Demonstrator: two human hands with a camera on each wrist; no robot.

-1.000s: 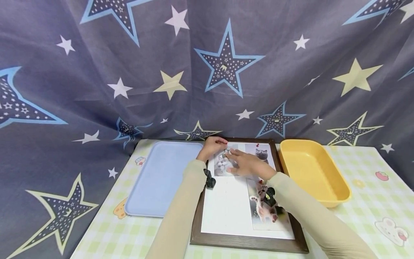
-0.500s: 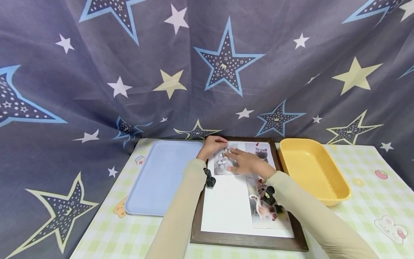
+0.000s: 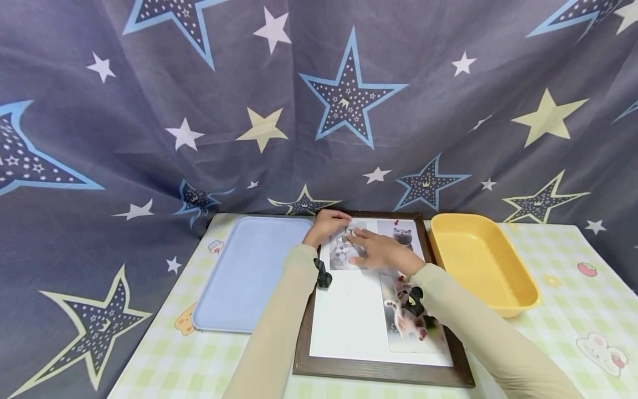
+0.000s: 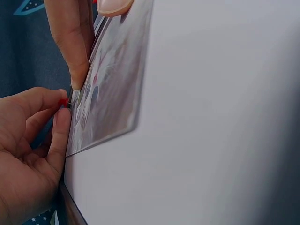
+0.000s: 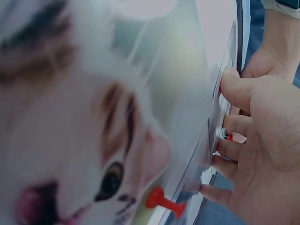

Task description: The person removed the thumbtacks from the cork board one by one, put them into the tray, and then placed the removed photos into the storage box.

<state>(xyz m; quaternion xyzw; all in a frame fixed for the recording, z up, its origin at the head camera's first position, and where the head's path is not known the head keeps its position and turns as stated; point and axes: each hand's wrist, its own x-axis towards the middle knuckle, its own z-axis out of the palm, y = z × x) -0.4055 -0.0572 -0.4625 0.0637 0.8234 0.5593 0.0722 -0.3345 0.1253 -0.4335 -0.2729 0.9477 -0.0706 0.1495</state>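
Observation:
My left hand [image 3: 326,227] is at the top left of a white board [image 3: 349,327] in a dark brown frame. Thumb and index finger pinch a red push pin [image 4: 63,101], its needle at the upper edge of a light-coloured cat photo [image 3: 342,257]. My right hand [image 3: 386,252] lies across this photo, its spread fingers pressing it against the board. To the right, a grey cat photo [image 3: 402,237] carries a red pin [image 3: 396,224] at its top. Below it is a kitten photo [image 3: 406,327], with another red push pin [image 5: 161,199] at its top edge, partly beneath my right wrist.
A pale blue tray [image 3: 249,271] lies left of the frame [image 3: 384,374]. On the right stands a yellow basin [image 3: 480,260]. All rest on a green-checked tablecloth [image 3: 164,354], and a star-patterned curtain [image 3: 319,166] hangs behind the table.

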